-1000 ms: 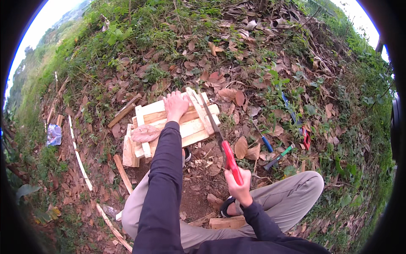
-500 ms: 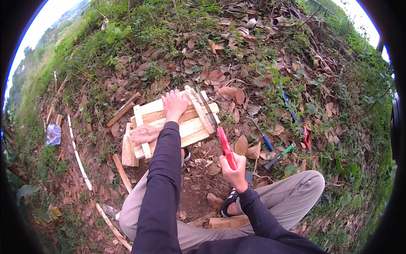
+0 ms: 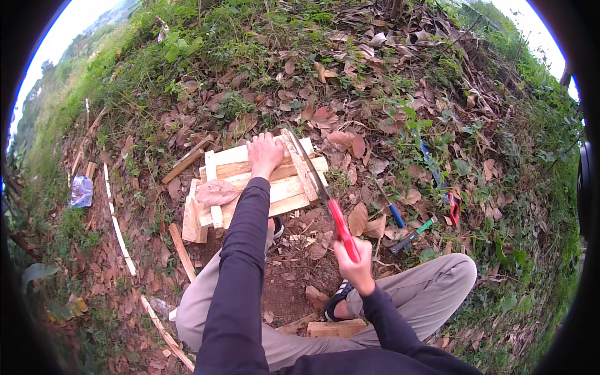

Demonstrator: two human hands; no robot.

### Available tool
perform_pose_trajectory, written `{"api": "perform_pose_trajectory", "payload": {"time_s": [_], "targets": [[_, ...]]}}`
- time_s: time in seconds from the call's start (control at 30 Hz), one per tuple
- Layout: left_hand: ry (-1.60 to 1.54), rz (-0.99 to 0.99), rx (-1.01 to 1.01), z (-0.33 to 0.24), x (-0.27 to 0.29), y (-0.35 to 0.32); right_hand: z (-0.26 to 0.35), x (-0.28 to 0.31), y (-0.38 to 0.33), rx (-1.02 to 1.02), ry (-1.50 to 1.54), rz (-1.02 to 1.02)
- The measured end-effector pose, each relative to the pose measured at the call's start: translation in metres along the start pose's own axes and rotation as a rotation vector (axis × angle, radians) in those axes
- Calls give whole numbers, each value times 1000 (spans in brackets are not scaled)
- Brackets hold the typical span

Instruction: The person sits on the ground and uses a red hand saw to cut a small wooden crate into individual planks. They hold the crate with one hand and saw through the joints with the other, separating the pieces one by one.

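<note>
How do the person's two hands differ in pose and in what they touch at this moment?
The left hand lies flat and open, pressing on the wooden pallet piece; the right hand is closed around the red handle of the saw. The left arm reaches far forward, while the right hand stays near the knee. Both come out of dark long sleeves.

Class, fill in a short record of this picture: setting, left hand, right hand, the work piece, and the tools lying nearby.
Setting: grassy slope strewn with dry leaves
Left hand: pressed flat on the wooden pallet piece
Right hand: grips the red handle of a hand saw
Saw blade: laid across the right slat of the pallet piece
Nearby tools: blue-handled screwdriver, green-handled tool, red pliers among leaves
</note>
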State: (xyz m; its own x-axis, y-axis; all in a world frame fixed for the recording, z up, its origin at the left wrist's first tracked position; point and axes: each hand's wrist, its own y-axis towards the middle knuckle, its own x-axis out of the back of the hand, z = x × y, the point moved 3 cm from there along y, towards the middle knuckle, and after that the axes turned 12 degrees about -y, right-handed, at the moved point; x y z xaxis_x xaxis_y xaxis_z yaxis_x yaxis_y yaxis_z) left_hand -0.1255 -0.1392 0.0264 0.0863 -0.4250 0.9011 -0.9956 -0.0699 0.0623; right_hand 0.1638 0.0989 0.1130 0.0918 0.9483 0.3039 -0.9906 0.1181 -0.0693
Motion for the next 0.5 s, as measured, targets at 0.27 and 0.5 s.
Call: {"api": "perform_pose_trajectory", "payload": {"time_s": [0.27,0.5], "targets": [[-12,-17,-41,-31,12,-5,-11,-13,31,71,-55,-86],[-23,30,-52,-13,-2,15,-7,27,-57,147,-63,-92]]}}
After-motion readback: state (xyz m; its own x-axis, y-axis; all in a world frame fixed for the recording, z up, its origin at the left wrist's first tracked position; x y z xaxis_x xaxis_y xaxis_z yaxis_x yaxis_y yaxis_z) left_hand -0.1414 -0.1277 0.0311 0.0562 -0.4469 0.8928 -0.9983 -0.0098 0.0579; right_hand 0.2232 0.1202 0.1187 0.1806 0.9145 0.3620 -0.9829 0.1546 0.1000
